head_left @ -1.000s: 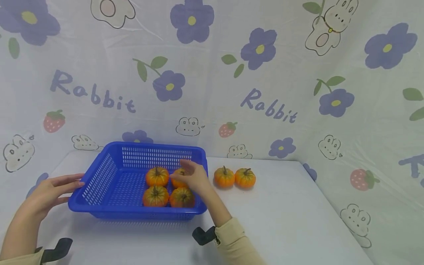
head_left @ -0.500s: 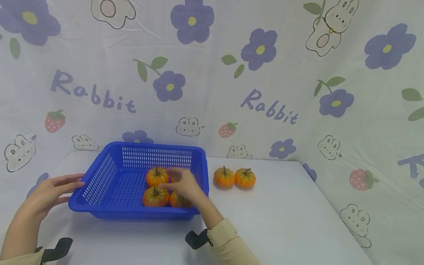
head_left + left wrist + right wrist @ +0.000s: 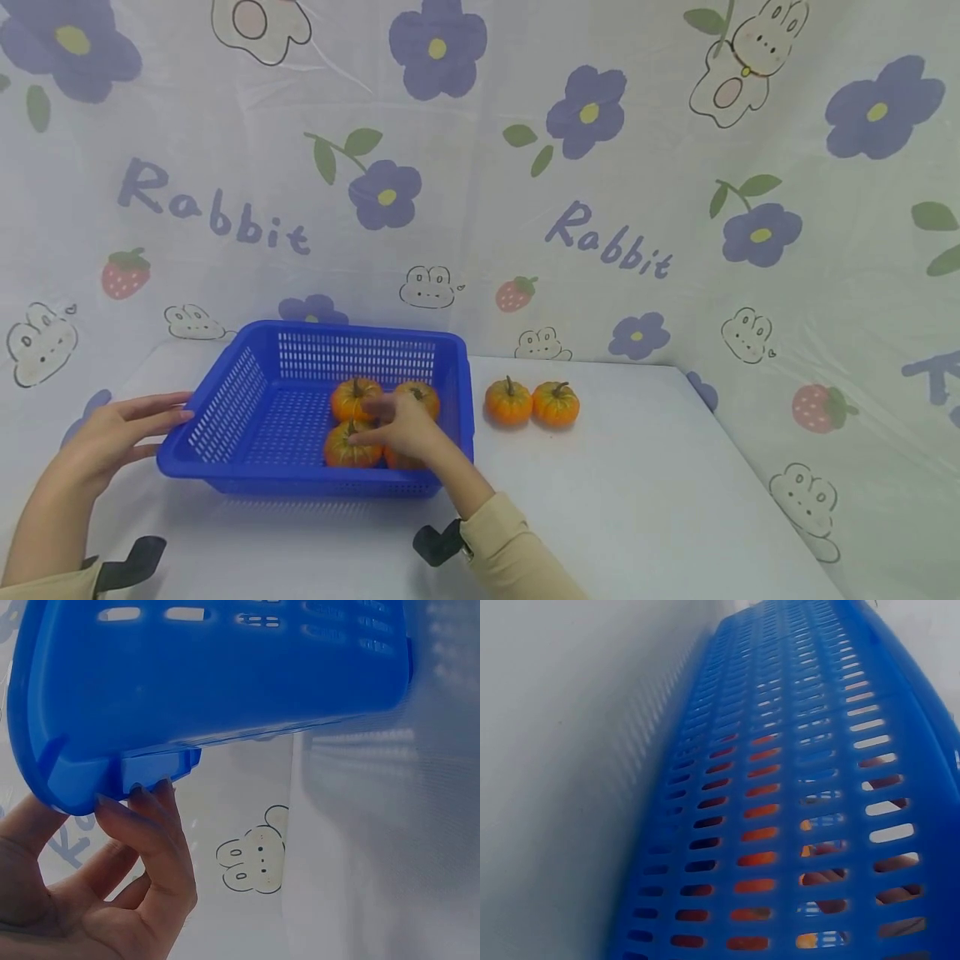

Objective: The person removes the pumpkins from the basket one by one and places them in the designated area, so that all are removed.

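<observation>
A blue plastic basket [image 3: 315,477] stands on the table. My left hand [image 3: 112,437] grips its left rim, fingers and thumb curled at the edge in the left wrist view. Inside, on the right half, lie small orange pumpkins: one back left [image 3: 356,398], one back right [image 3: 422,398], one front left [image 3: 351,450] and one front right [image 3: 401,460]. My right hand [image 3: 408,427] reaches in over them, thumb and fingers spread apart, fingertips right at the front-left pumpkin. It partly covers the front-right pumpkin. In the right wrist view the basket's slotted wall [image 3: 780,787] hides most of the hand.
Two more small pumpkins, one nearer the basket [image 3: 508,403] and one beside it [image 3: 556,405], sit on the white table [image 3: 637,483] to the right. A patterned cloth [image 3: 480,167] hangs behind and along the right side.
My right hand has moved left and down from the back-right pumpkin towards the front-left one, uncovering the back-right pumpkin. My left hand and the basket stay in place.
</observation>
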The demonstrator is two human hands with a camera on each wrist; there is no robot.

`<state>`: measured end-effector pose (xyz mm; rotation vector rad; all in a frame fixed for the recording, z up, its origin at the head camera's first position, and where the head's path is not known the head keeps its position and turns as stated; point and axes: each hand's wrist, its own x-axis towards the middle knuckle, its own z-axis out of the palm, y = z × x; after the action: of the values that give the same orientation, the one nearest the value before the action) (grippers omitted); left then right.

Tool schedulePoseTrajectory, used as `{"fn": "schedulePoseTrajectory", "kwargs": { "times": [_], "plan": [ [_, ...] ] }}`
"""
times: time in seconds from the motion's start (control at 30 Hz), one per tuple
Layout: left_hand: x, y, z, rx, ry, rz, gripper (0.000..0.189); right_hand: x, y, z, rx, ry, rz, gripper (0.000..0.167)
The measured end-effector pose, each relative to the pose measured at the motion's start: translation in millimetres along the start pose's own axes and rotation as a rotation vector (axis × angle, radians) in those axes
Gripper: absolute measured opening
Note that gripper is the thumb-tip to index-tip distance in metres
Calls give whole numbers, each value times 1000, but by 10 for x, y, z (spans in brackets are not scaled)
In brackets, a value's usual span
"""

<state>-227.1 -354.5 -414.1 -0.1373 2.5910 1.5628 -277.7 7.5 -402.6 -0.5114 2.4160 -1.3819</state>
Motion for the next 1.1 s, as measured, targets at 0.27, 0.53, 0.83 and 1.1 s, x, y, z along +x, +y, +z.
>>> {"fn": "schedulePoseTrajectory", "kwargs": {
  "times": [0.27, 0.53, 0.83, 1.1],
  "plan": [
    [9, 10, 2, 16, 6, 0, 71, 39, 22, 18, -101, -16, 13, 57],
    [23, -8, 0, -6, 0, 3, 66, 64, -10, 26, -171, -11, 45, 57],
    [23, -8, 11, 9, 3, -2, 73, 108, 15, 53, -221, -22, 54, 53],
    [29, -8, 1, -12, 2, -2, 70, 124, 34, 79, -291, -19, 5, 51]
  ]
}}
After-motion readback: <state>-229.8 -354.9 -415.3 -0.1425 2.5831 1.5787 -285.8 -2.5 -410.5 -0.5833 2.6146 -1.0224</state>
